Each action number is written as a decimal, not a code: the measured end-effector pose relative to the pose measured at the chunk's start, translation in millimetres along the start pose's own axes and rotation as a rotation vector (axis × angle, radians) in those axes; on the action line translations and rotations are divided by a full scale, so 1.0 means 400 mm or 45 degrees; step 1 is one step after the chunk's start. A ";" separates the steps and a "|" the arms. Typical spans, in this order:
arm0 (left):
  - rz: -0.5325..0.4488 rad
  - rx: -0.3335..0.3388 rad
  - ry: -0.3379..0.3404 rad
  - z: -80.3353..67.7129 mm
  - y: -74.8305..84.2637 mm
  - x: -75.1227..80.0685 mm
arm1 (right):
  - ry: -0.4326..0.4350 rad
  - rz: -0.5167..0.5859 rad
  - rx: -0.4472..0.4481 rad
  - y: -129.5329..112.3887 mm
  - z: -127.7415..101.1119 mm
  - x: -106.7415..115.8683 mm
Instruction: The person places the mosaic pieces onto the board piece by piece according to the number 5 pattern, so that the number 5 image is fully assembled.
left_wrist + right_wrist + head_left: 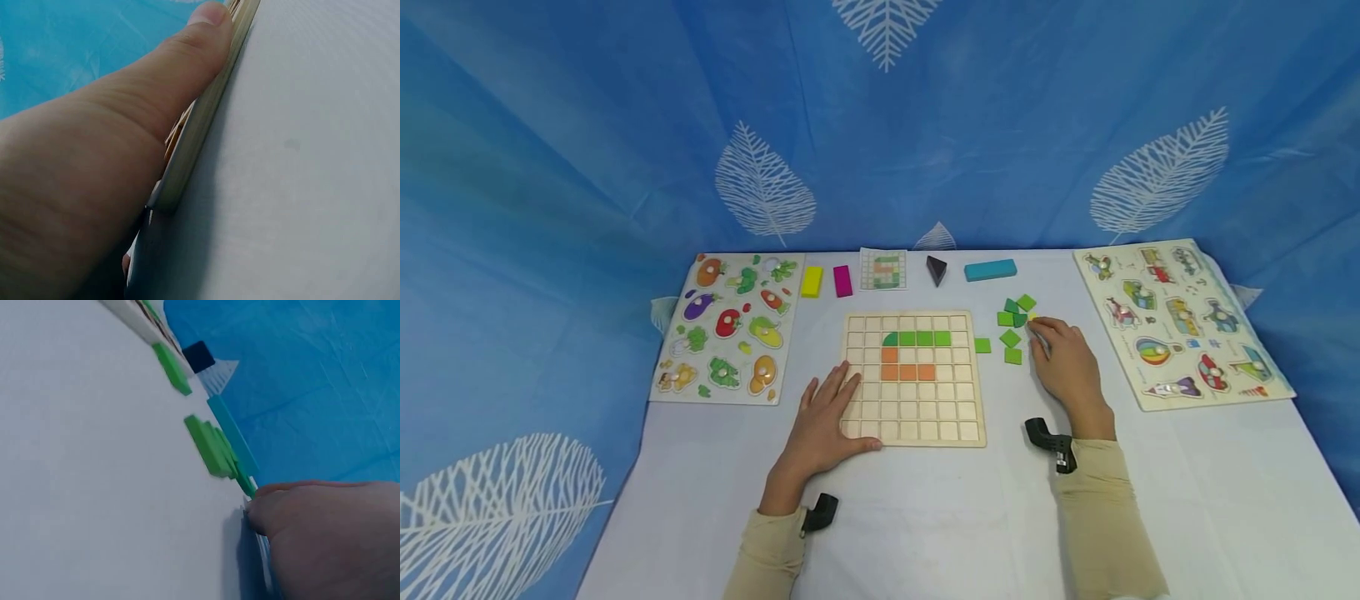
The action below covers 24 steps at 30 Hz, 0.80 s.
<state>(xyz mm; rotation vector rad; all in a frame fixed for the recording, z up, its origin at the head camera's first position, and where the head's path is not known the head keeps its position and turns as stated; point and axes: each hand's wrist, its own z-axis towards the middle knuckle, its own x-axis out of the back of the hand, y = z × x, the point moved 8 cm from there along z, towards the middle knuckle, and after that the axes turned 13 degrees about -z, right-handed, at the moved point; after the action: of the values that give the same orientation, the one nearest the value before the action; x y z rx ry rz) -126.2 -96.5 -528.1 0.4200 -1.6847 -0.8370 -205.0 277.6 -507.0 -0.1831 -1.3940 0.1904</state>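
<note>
A: Picking is the step in hand, I judge. Head view: the right hand [1067, 362] reaches into the loose green tiles [1013, 325] right of the wooden grid board [913, 379]; whether its fingers pinch one, I cannot tell. The left hand [827, 417] lies flat, fingers spread, on the board's near-left corner, steadying it.

B: Left wrist view?

A: Thumb [200, 44] straight along the board edge [206, 119] on the bench [312, 156].

B: Right wrist view?

A: Fingertips [262, 509] touch the bench beside the green tiles [209, 447]; grip hidden. The next move calls for a clean pinch, then placement in an empty cell beside the green row [917, 338].
</note>
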 end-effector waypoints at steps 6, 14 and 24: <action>0.002 0.007 -0.010 0.001 0.003 0.000 | 0.002 -0.010 -0.065 0.042 -0.036 0.013; 0.006 0.015 -0.019 -0.002 -0.002 -0.004 | -0.002 0.026 -0.065 0.059 -0.040 0.004; 0.014 0.010 -0.009 0.000 -0.003 -0.004 | -0.070 0.118 -0.138 0.065 -0.045 -0.004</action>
<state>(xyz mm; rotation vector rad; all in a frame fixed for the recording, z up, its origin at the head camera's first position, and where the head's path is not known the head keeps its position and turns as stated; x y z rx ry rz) -125.9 -96.4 -530.0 0.4135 -1.6962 -0.8249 -188.3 302.1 -517.7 -0.3349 -1.4529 0.1978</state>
